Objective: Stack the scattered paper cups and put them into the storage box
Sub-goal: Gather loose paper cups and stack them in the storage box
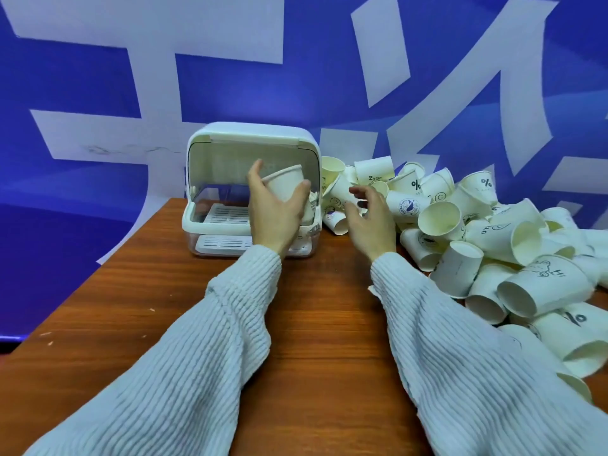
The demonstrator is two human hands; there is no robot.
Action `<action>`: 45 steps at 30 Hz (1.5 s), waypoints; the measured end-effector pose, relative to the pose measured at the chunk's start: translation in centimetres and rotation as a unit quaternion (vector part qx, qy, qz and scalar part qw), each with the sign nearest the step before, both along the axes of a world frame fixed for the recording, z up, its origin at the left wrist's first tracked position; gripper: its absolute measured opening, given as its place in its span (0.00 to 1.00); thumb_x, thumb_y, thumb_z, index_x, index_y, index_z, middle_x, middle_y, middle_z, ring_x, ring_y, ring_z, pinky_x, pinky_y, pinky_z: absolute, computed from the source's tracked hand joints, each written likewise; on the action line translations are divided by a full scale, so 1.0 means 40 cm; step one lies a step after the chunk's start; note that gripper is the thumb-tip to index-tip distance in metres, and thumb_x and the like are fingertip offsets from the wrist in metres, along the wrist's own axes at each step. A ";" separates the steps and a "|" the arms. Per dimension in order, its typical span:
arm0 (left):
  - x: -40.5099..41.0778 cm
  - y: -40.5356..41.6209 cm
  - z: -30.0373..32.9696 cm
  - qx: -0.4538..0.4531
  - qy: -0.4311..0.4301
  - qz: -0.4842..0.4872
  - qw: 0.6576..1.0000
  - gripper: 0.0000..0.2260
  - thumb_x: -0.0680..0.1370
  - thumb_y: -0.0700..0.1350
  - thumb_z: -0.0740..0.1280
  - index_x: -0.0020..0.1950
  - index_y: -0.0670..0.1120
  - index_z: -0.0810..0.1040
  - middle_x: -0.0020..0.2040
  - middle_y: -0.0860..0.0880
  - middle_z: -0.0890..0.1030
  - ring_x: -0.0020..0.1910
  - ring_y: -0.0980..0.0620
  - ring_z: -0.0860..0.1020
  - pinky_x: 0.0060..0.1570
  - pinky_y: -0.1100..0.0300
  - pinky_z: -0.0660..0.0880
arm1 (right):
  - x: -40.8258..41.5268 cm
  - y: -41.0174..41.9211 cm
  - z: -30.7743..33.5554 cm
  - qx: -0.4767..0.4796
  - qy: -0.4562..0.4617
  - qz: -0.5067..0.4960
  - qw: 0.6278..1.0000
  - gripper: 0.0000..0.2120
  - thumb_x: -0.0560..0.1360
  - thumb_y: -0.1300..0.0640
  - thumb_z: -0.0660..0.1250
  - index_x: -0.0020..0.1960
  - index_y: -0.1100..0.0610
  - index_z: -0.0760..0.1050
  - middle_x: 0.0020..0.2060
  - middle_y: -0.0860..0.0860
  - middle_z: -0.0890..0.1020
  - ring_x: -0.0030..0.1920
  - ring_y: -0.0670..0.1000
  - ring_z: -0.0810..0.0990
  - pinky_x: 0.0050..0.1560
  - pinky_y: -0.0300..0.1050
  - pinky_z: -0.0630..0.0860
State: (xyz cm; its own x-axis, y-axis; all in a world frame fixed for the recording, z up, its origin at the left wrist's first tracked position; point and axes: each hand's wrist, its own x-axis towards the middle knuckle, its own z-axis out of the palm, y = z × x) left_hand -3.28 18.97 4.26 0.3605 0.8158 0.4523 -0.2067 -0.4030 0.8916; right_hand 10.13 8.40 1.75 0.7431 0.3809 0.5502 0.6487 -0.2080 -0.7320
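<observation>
Before storage box (253, 189) mouth: left hand (274, 209) grips cup (285, 185); right hand (368, 218) empty, unclenched, beside cup pile (477, 232).

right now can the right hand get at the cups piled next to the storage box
Probably yes. The right hand is open and empty, already beside the cup pile, with nothing between its fingertips and the nearest cups. The left hand holds a paper cup clear of that path.

Looks like a staged spot in an office or event room, not a home: huge blue banner (98, 93) with white lettering from 9 to 3 o'clock, plain wooden worktop (312, 307) pushed against it.
</observation>
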 end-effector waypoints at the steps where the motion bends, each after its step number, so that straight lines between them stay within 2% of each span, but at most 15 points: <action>1: -0.005 0.007 -0.003 0.001 0.008 0.000 1.000 0.39 0.75 0.52 0.76 0.80 0.51 0.58 0.67 0.53 0.69 0.66 0.51 0.71 0.67 0.54 0.72 | 0.016 0.011 0.009 -0.090 -0.041 -0.036 0.994 0.18 0.79 0.53 0.64 0.69 0.47 0.74 0.68 0.51 0.77 0.66 0.55 0.76 0.66 0.60 0.75; 4: -0.006 0.020 -0.022 0.015 0.032 -0.003 0.999 0.39 0.75 0.52 0.76 0.79 0.50 0.58 0.74 0.48 0.69 0.70 0.49 0.70 0.68 0.55 0.70 | 0.041 0.043 0.029 -0.287 -0.178 -0.074 0.938 0.29 0.78 0.53 0.65 0.78 0.46 0.67 0.79 0.57 0.63 0.76 0.61 0.66 0.73 0.60 0.68; 8: -0.003 0.029 -0.026 0.013 0.032 0.006 0.999 0.39 0.74 0.54 0.76 0.79 0.50 0.59 0.73 0.47 0.70 0.70 0.49 0.70 0.69 0.54 0.69 | 0.075 0.089 0.049 -0.394 -0.273 -0.086 0.873 0.35 0.77 0.49 0.70 0.80 0.42 0.61 0.84 0.58 0.50 0.82 0.62 0.53 0.79 0.60 0.56; 10: -0.003 0.034 -0.023 0.013 0.032 0.005 0.999 0.37 0.75 0.55 0.76 0.78 0.51 0.60 0.71 0.48 0.71 0.68 0.49 0.72 0.67 0.54 0.70 | 0.098 0.105 0.052 -0.419 -0.301 -0.112 0.849 0.35 0.73 0.53 0.76 0.76 0.44 0.67 0.83 0.59 0.53 0.82 0.62 0.53 0.80 0.59 0.56; 13: -0.010 0.051 -0.022 0.025 0.024 0.002 0.999 0.35 0.74 0.55 0.76 0.76 0.51 0.63 0.68 0.51 0.71 0.66 0.51 0.72 0.67 0.54 0.71 | 0.125 0.102 0.056 -0.381 -0.403 -0.144 0.820 0.19 0.72 0.58 0.76 0.62 0.55 0.78 0.72 0.61 0.74 0.77 0.63 0.66 0.73 0.58 0.64; 15: -0.016 0.067 -0.024 0.022 0.019 0.010 1.000 0.34 0.75 0.56 0.76 0.75 0.51 0.65 0.68 0.51 0.71 0.65 0.52 0.72 0.67 0.54 0.72 | 0.129 0.086 0.066 -0.297 -0.438 -0.167 0.832 0.10 0.74 0.58 0.72 0.55 0.57 0.81 0.60 0.59 0.81 0.69 0.63 0.74 0.67 0.56 0.68; 18: -0.024 0.085 -0.017 0.000 0.000 0.034 0.999 0.30 0.77 0.57 0.73 0.74 0.51 0.65 0.68 0.50 0.70 0.65 0.52 0.72 0.62 0.59 0.73 | 0.084 0.059 0.103 -0.067 -0.359 -0.187 0.912 0.08 0.77 0.54 0.66 0.52 0.56 0.80 0.51 0.53 0.82 0.57 0.59 0.77 0.59 0.52 0.66; 20: -0.031 0.093 -0.008 -0.023 -0.023 0.048 0.998 0.26 0.79 0.55 0.70 0.74 0.51 0.66 0.68 0.48 0.71 0.63 0.53 0.73 0.51 0.73 0.71 | 0.032 0.054 0.130 0.078 -0.296 -0.125 0.944 0.06 0.78 0.55 0.67 0.53 0.56 0.79 0.49 0.50 0.83 0.53 0.55 0.76 0.56 0.48 0.67; 22: -0.037 0.099 -0.005 -0.042 -0.051 0.057 0.996 0.23 0.80 0.51 0.69 0.73 0.50 0.66 0.68 0.47 0.71 0.61 0.53 0.73 0.45 0.76 0.68 | -0.011 0.067 0.138 0.134 -0.259 -0.015 0.956 0.06 0.79 0.58 0.68 0.54 0.57 0.79 0.49 0.48 0.82 0.52 0.53 0.78 0.56 0.47 0.73; 26: -0.047 0.097 0.005 -0.054 -0.084 0.074 0.992 0.23 0.80 0.51 0.69 0.73 0.51 0.66 0.67 0.49 0.71 0.62 0.52 0.74 0.50 0.70 0.71 | -0.049 0.115 0.117 0.063 -0.264 0.093 0.958 0.05 0.79 0.59 0.68 0.55 0.57 0.80 0.49 0.49 0.84 0.51 0.53 0.81 0.55 0.52 0.78; 34: -0.044 0.087 -0.003 -0.039 -0.053 0.077 0.995 0.20 0.80 0.50 0.70 0.70 0.48 0.70 0.64 0.50 0.74 0.56 0.58 0.74 0.44 0.80 0.68 | -0.039 0.149 0.068 -0.182 -0.192 0.134 0.955 0.11 0.81 0.52 0.65 0.58 0.51 0.84 0.53 0.49 0.87 0.55 0.53 0.83 0.57 0.56 0.79; 36: -0.043 0.085 -0.006 -0.041 -0.044 0.068 0.996 0.20 0.79 0.52 0.70 0.68 0.49 0.72 0.63 0.50 0.77 0.60 0.53 0.77 0.49 0.73 0.73 | -0.047 0.143 0.043 -0.170 -0.196 0.108 0.960 0.16 0.80 0.46 0.64 0.62 0.49 0.84 0.58 0.48 0.85 0.60 0.52 0.80 0.64 0.56 0.76; 39: -0.040 0.085 -0.002 -0.027 -0.044 0.061 0.997 0.20 0.78 0.55 0.72 0.68 0.50 0.74 0.63 0.51 0.78 0.61 0.52 0.77 0.57 0.60 0.77 | -0.077 0.112 -0.025 -0.012 -0.141 0.041 0.989 0.21 0.80 0.45 0.63 0.72 0.48 0.77 0.70 0.47 0.77 0.71 0.48 0.71 0.75 0.52 0.66; 41: -0.034 0.084 0.003 -0.009 -0.055 0.064 0.996 0.20 0.78 0.56 0.73 0.66 0.51 0.75 0.63 0.52 0.77 0.61 0.51 0.76 0.59 0.56 0.78 | -0.094 0.091 -0.075 0.068 -0.115 0.002 0.991 0.23 0.81 0.48 0.63 0.75 0.49 0.73 0.72 0.47 0.75 0.73 0.46 0.69 0.76 0.54 0.66; 45: 0.016 0.094 0.017 0.052 -0.050 0.070 0.995 0.20 0.76 0.55 0.75 0.64 0.49 0.78 0.63 0.53 0.75 0.63 0.52 0.76 0.64 0.50 0.75 | -0.093 0.083 -0.104 0.069 -0.079 0.000 0.995 0.25 0.82 0.47 0.61 0.78 0.50 0.69 0.71 0.48 0.75 0.72 0.48 0.69 0.74 0.54 0.67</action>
State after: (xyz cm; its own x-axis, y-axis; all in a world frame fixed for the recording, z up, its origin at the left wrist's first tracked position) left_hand -2.63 22.74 4.94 0.1953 0.8020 0.5645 -0.2268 -0.5231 0.8216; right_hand 6.40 11.72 -2.42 0.6441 0.2935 0.7064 0.7572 -0.1139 -0.6431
